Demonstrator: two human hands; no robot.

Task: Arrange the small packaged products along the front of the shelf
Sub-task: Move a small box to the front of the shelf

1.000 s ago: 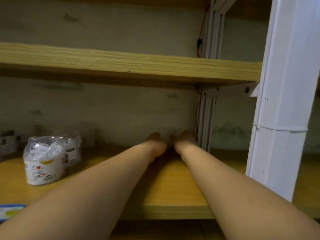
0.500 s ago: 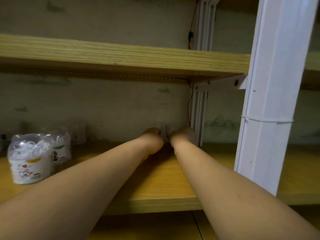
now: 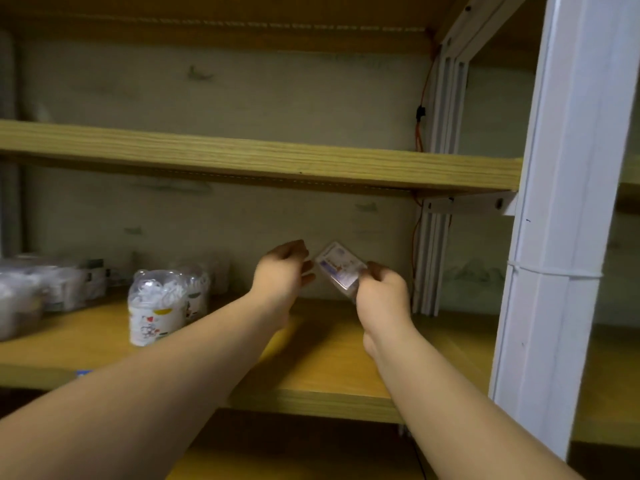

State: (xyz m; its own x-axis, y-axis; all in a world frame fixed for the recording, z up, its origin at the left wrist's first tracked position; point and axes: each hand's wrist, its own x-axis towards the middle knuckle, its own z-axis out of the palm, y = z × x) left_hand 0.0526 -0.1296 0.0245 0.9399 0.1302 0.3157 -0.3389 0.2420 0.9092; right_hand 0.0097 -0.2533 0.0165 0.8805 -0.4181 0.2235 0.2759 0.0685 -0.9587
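My right hand (image 3: 383,295) grips a small flat clear-wrapped packet (image 3: 339,266) by its lower corner and holds it tilted, above the rear of the wooden shelf (image 3: 329,368). My left hand (image 3: 281,274) hovers just left of the packet with its fingers loosely curled and holds nothing; whether a fingertip touches the packet's edge is unclear. A clear tub of small white items (image 3: 156,306) with a printed label stands on the shelf to the left, with a second similar tub (image 3: 197,289) behind it.
More clear-wrapped packs (image 3: 45,285) lie at the far left of the shelf. A white upright post (image 3: 561,237) stands at the right front. A white slotted rail with an orange cable (image 3: 434,258) runs down the back wall. Another wooden shelf (image 3: 259,161) lies overhead.
Both hands have drawn back from the shelf's rear corner and risen. My right hand now holds a small packet that was not visible before. The view has tilted upward.
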